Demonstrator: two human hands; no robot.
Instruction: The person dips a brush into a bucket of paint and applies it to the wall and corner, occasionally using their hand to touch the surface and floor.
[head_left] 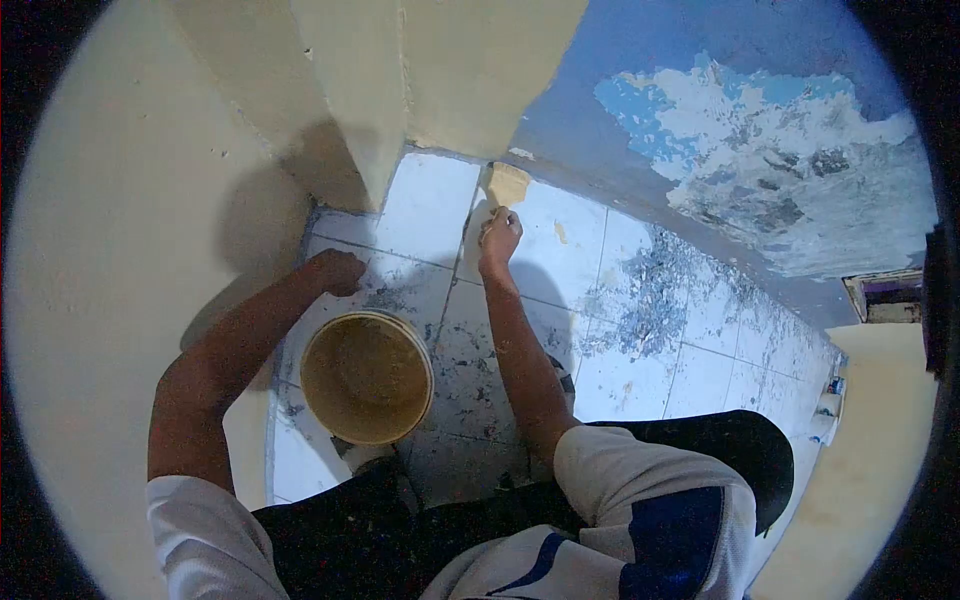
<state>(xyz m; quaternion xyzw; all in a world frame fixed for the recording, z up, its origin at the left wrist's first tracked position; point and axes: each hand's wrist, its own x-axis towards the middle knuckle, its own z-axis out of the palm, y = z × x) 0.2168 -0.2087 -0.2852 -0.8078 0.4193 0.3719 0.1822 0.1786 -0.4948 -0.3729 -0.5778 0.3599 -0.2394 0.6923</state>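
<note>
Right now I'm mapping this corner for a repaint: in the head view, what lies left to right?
Cream wall → left hand → bucket → right hand holding a putty-laden tool → paint flakes on the tiles → peeling blue wall.

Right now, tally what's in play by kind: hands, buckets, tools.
Hands: 2, left hand resting on the tiled floor, right hand gripping the tool
Buckets: 1, the tan bucket
Tools: 1, the putty-coated scraper
Total: 4
</note>
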